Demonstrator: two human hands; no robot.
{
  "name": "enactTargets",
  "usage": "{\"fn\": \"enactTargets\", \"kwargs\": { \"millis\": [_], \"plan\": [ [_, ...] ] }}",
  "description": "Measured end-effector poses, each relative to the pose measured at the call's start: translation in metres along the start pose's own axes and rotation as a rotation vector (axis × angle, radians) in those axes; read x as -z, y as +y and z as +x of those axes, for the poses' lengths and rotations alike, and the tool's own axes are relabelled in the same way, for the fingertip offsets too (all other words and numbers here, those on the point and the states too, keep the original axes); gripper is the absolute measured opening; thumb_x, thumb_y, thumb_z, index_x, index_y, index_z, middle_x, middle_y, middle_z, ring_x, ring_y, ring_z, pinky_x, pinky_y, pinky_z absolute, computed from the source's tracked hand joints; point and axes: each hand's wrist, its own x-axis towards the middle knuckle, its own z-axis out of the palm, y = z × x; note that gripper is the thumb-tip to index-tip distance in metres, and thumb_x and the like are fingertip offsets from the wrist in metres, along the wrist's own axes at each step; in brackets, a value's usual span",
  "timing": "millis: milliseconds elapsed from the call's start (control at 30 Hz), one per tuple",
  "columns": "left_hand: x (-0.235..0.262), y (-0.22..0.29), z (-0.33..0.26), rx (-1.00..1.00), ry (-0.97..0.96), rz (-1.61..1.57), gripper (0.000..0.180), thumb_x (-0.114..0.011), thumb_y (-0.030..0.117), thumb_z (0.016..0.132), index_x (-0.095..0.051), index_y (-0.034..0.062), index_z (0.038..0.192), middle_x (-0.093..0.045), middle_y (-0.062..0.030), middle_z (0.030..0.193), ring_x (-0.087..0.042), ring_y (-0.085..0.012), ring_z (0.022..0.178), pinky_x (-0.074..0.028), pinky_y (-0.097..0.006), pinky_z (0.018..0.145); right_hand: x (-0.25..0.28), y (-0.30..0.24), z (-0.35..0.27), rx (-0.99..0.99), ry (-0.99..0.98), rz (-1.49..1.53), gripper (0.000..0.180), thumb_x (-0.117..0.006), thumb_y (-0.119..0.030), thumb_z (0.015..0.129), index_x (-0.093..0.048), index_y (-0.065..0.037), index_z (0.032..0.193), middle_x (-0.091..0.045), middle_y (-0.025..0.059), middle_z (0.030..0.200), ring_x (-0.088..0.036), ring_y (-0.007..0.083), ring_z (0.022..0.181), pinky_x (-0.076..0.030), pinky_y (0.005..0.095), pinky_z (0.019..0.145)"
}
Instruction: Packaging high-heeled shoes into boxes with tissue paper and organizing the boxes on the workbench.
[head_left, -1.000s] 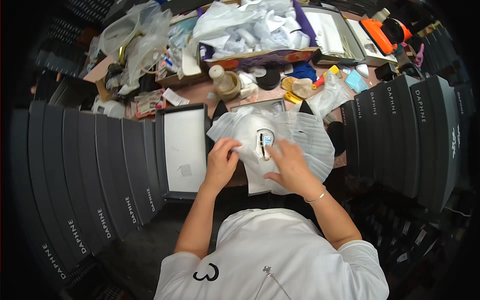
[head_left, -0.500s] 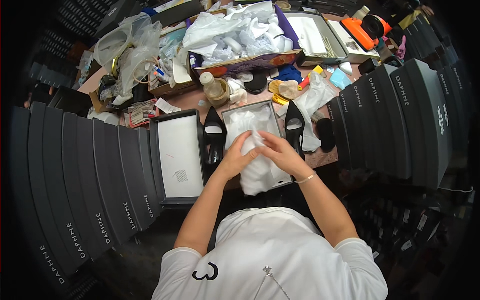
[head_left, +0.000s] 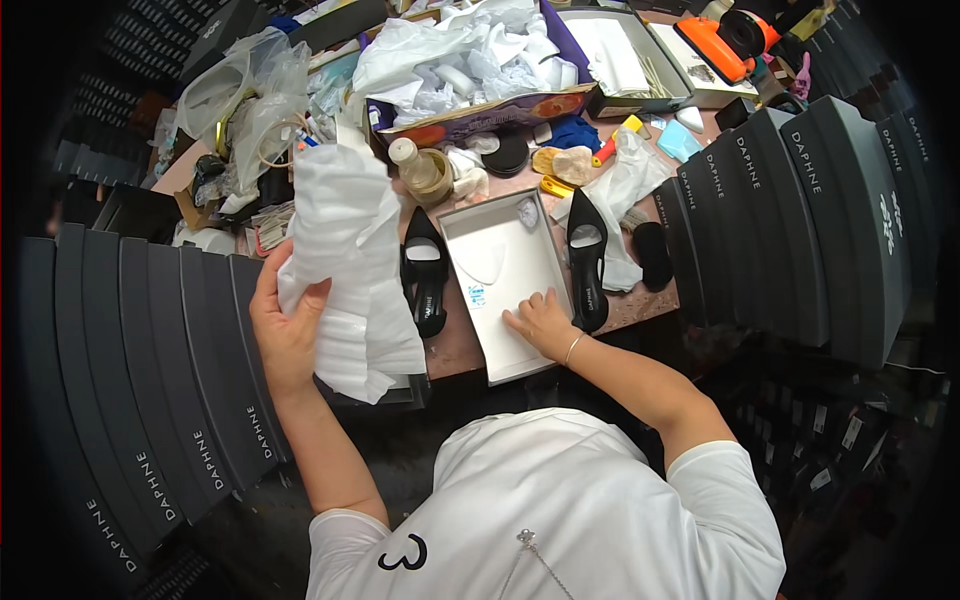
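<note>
Left hand [head_left: 285, 335] grips white foam wrapping [head_left: 350, 270], lifted left of centre; right hand [head_left: 540, 322] rests flat, seemingly empty, in the open shoebox [head_left: 500, 355]; both black pumps [head_left: 425, 272] lie unpacked.

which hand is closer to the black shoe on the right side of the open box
Right. The right hand rests inside the open box, just beside the heel end of that black shoe. The left hand is far across, holding up white foam wrap.

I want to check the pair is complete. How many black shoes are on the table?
2. One black shoe lies left of the open white box, the other shoe right of it, by the right hand. More could be hidden under the clutter.
</note>
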Motion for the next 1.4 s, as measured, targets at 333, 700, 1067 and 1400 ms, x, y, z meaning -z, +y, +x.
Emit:
{"fn": "enactTargets", "kwargs": {
  "millis": [333,700,1067,1400],
  "plan": [
    [-0.003,-0.02,-0.028,0.091,0.039,-0.033,0.043,-0.073,0.01,0.083,-0.055,-0.0035,0.12,-0.063,-0.0065,0.109,-0.056,-0.0117,0.1,-0.043,-0.026,0.091,-0.009,0.046,0.104,-0.275,0.248,0.635,0.026,-0.075,-0.019,0.072,-0.06,-0.009,0.092,-0.06,0.0108,0.092,-0.059,0.0297,0.09,-0.046,0.0423,0.072],
    [-0.015,-0.02,-0.042,0.103,0.051,-0.018,0.046,-0.076,0.009,0.079,-0.056,-0.004,0.119,-0.063,-0.0074,0.108,-0.056,-0.0131,0.1,-0.043,-0.028,0.092,-0.002,0.097,0.116,-0.299,0.111,0.085,0.018,-0.054,-0.016,0.082,-0.069,-0.006,0.086,-0.06,0.012,0.093,-0.06,0.0301,0.092,-0.045,0.0409,0.077],
    [-0.059,-0.022,-0.043,0.111,-0.032,-0.491,0.047,-0.07,0.003,0.079,-0.053,-0.0038,0.122,-0.061,-0.0061,0.112,-0.057,-0.0137,0.101,-0.043,-0.029,0.093,-0.028,0.071,0.077,-0.378,-0.033,0.324,0.019,-0.057,-0.013,0.081,-0.058,-0.009,0.1,-0.056,0.0163,0.104,-0.057,0.0324,0.093,-0.046,0.0447,0.083],
    [-0.162,-0.095,-0.069,-0.036,-0.164,0.167,0.053,-0.068,0.003,0.075,-0.054,0.0034,0.125,-0.044,-0.0168,0.134,-0.046,-0.0321,0.123,-0.038,-0.038,0.103,0.149,0.071,-0.044,-0.55,0.195,2.309,0.094,-0.073,-0.013,0.074,-0.017,-0.007,0.149,-0.056,0.0106,0.12,-0.06,0.0184,0.099,-0.051,0.0332,0.082]
  ]
}}
